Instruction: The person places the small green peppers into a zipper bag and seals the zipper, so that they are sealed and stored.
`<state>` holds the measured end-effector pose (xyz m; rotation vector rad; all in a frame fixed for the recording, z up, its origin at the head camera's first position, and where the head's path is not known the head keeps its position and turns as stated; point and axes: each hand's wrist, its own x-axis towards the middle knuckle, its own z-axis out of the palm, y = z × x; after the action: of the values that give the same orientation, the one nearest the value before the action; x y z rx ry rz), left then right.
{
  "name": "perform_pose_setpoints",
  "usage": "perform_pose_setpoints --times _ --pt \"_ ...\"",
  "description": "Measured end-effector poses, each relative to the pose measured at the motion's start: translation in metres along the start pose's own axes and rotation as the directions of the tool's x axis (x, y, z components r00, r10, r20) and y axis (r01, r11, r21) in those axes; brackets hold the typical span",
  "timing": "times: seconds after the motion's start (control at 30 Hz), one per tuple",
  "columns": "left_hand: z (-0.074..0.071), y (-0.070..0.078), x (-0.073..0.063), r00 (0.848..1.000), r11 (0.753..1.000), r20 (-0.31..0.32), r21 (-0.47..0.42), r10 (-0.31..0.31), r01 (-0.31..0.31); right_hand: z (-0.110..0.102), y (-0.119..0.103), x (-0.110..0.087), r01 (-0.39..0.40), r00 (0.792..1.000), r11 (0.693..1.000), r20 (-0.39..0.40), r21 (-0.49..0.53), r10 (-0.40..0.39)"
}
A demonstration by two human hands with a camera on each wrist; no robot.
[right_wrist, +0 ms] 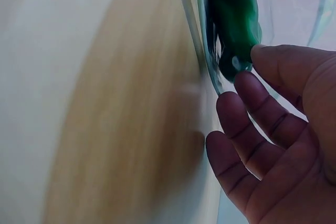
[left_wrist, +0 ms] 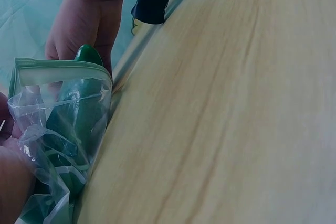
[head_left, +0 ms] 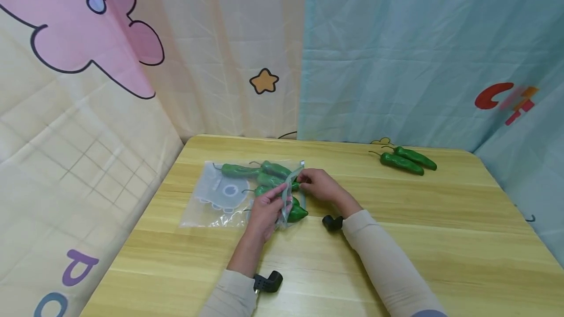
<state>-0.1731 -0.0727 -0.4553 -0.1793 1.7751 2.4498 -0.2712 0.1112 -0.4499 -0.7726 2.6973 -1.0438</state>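
A clear zip bag (head_left: pixel 191 212) lies flat with several long green peppers (head_left: pixel 240 170) inside, its mouth toward the right. My left hand (head_left: pixel 266 213) grips the upper edge of the mouth, lifting it. At that opening, my right hand (head_left: pixel 324 188) pinches the end of a green pepper (right_wrist: pixel 239 27) between thumb and index finger, as the right wrist view shows; its other fingers are loosely bent. Closer to me, the tip of another pepper (head_left: pixel 298 214) pokes out of the mouth. Green zip strips (left_wrist: pixel 63 67) line the bag's opening in the left wrist view.
Two more green peppers (head_left: pixel 401 163) lie side by side at the table's back right. The wooden table (head_left: pixel 440 229) meets printed curtains (head_left: pixel 374 53) at the back and sides. Black wrist cameras (head_left: pixel 269 282) sit on both wrists.
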Motion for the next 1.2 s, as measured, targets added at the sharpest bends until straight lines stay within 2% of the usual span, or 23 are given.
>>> perform_pose_setpoints --times 0.23,0.47,0.67,0.93,1.2 --pt "0.001 -0.002 0.0 1.0 1.0 0.005 0.002 0.016 -0.016 -0.004 0.002 -0.002 0.007 1.0 0.999 0.002 -0.043 -0.007" --pt "0.0 -0.002 0.0 1.0 1.0 0.0 0.004 0.014 -0.014 -0.021 0.015 -0.008 -0.01 1.0 0.999 -0.001 -0.051 0.01" --pt "0.0 -0.002 -0.001 1.0 1.0 0.01 -0.003 0.02 -0.02 -0.044 0.029 -0.018 -0.04 0.998 0.997 -0.044 -0.066 0.037" --pt "-0.001 -0.003 -0.002 1.0 1.0 0.013 -0.004 0.027 -0.027 -0.08 0.052 -0.039 -0.095 0.986 0.994 -0.147 -0.058 0.085" --pt "-0.001 -0.003 -0.001 0.999 0.999 0.014 -0.012 0.031 -0.031 -0.111 0.08 -0.063 -0.157 0.975 0.986 -0.167 -0.059 0.145"
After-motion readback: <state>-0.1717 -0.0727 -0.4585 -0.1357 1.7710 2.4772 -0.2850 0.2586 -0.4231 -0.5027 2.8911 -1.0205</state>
